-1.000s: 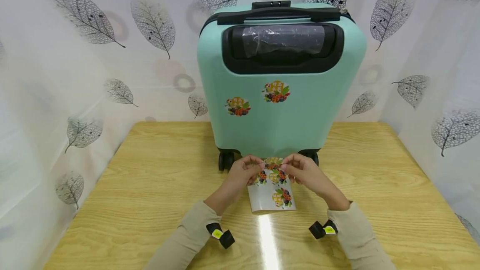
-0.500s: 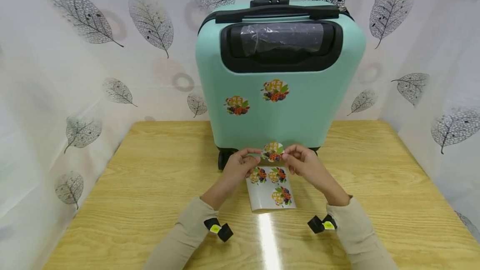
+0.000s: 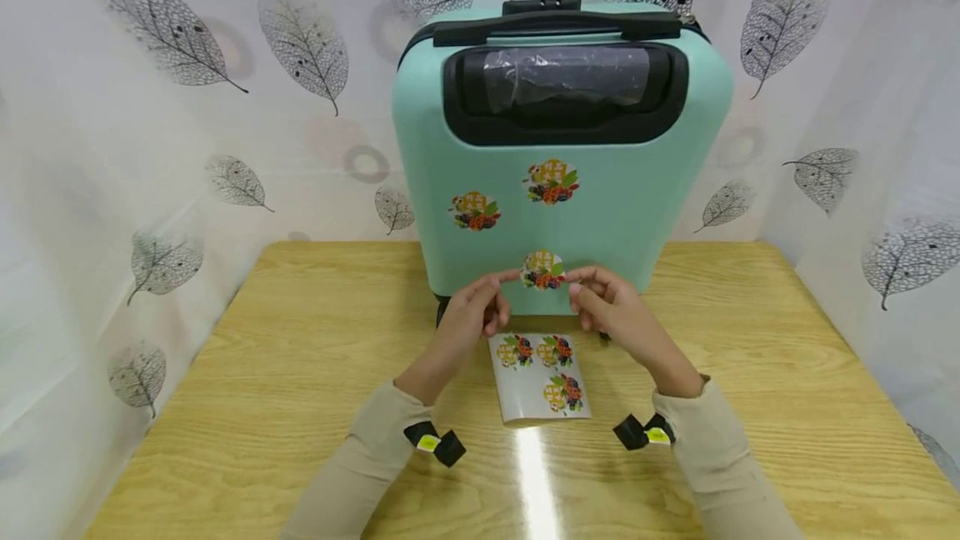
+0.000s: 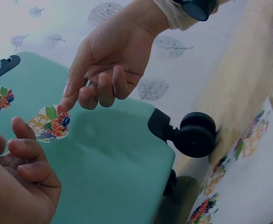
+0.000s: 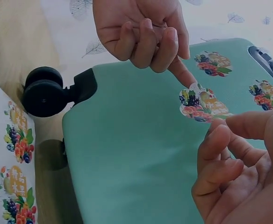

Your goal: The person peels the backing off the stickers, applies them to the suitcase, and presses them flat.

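A round fruit sticker [image 3: 542,270] hangs between both hands, in front of the lower face of the mint-green suitcase [image 3: 615,207]. The left hand [image 3: 465,315] touches its left edge with a straight index finger, its thumb drawn back and the other fingers bent. On the opposite edge, the right hand [image 3: 618,315] pinches the sticker between thumb and index finger. Seen in the right wrist view, the sticker [image 5: 199,103] bends a little towards the right fingers. Two like stickers, an upper one [image 3: 552,182] and a left one [image 3: 476,212], lie flat on the suitcase.
Below the hands, a glossy sticker sheet [image 3: 521,394] with three fruit stickers lies on the wooden table [image 3: 315,373]. The suitcase stands upright at the table's back on black wheels [image 4: 197,134]. A leaf-patterned cloth [image 3: 315,165] hangs behind and at both sides.
The sticker has come off the sheet and moved up in front of the suitcase's lower face. Both hands have risen with it, and the left thumb has drawn back from its edge.
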`<control>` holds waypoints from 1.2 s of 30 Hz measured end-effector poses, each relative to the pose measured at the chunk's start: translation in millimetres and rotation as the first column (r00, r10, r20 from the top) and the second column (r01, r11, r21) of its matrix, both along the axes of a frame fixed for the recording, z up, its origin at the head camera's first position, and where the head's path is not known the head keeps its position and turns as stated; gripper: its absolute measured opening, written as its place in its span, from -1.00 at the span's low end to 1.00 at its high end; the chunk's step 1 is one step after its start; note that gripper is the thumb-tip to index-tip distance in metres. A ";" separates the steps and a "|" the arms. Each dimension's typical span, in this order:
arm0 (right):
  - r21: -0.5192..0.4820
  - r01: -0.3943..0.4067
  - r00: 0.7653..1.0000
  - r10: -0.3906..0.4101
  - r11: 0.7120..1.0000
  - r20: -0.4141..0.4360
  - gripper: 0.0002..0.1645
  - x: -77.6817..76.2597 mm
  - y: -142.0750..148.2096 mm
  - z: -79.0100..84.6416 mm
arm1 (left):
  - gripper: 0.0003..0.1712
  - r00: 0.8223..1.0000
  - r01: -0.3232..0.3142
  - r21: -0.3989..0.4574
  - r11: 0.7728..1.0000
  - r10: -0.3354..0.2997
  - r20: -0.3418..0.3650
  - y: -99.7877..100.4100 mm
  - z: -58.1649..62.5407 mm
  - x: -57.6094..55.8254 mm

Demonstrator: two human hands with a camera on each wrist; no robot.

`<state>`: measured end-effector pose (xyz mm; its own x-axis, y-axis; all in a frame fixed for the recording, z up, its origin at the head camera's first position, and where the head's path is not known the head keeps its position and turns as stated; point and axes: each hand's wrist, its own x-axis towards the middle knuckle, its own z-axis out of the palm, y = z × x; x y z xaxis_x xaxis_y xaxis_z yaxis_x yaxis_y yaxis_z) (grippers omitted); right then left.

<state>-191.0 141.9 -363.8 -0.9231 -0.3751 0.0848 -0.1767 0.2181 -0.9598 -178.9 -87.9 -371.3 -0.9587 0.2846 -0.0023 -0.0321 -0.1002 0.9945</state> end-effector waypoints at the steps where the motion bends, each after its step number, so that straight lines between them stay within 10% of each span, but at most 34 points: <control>1: 0.001 0.003 1.000 -0.003 1.000 0.000 -0.61 -0.1 0.2 1.4 | -0.54 1.000 0.003 0.002 1.000 -0.003 -0.004 -0.6 0.9 -0.4; 36: -0.095 0.335 0.916 -0.347 0.938 -0.199 -0.71 -14.8 -25.4 18.2 | -0.62 0.997 0.016 -0.033 0.999 -0.018 -0.070 4.2 26.4 -15.2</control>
